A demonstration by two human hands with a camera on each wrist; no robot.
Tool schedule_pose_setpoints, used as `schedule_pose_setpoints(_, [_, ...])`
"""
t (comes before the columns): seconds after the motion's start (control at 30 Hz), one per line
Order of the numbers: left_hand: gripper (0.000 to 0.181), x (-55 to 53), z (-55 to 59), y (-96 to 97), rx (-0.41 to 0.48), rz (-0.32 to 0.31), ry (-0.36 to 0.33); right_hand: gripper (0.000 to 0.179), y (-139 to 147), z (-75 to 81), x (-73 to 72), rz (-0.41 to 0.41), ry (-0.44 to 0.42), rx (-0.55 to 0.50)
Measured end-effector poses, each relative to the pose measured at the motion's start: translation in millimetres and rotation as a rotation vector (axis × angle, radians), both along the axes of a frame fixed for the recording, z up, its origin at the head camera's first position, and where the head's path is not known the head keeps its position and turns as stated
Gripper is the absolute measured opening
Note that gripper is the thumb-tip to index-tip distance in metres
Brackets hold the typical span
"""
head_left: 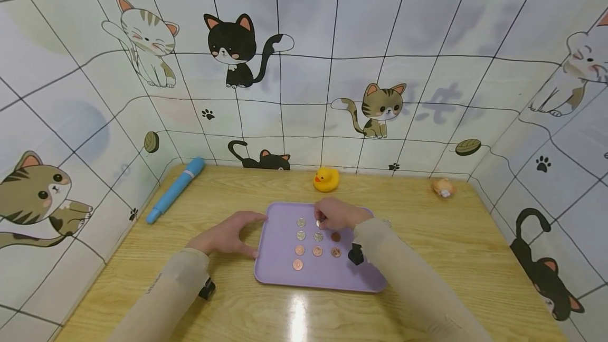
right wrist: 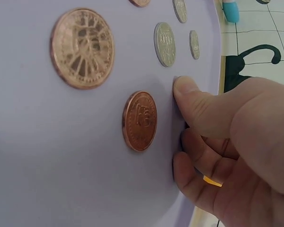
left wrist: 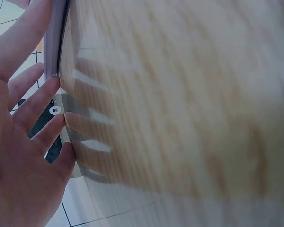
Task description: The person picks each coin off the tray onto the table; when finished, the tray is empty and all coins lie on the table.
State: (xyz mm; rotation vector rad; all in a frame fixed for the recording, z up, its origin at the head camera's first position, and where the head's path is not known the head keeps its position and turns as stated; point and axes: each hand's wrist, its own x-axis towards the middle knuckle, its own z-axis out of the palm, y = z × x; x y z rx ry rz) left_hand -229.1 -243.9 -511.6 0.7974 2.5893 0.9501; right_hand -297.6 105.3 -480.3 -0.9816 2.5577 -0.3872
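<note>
A shallow lilac tray lies on the table with several silver and copper coins set in rows. My right hand is over its far part, fingers curled, pinching a silver coin that is mostly covered by the fingers. In the right wrist view the thumb meets the tray surface, near a silver coin and a darker copper coin. At the tray's left edge, my left hand touches the rim with thumb and fingers spread. In the left wrist view its fingers are extended.
Behind the tray sits a yellow rubber duck. A blue tube-shaped stick lies at the back left, and a small orange-and-white object at the back right. Cat-patterned walls border the wooden table.
</note>
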Motion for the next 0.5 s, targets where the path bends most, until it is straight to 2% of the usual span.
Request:
schedule_pose_setpoints(0.2, [0.094, 2.4, 1.0, 0.1, 0.01, -0.001, -0.002, 0.016, 0.6, -2.5, -1.0, 0.005, 0.015, -0.014])
schedule_pose_setpoints(0.5, [0.093, 2.6, 2.3, 0.3, 0.008, -0.007, 0.007, 0.015, 3.9, -1.8, -1.3, -0.046, -0.065, -0.103])
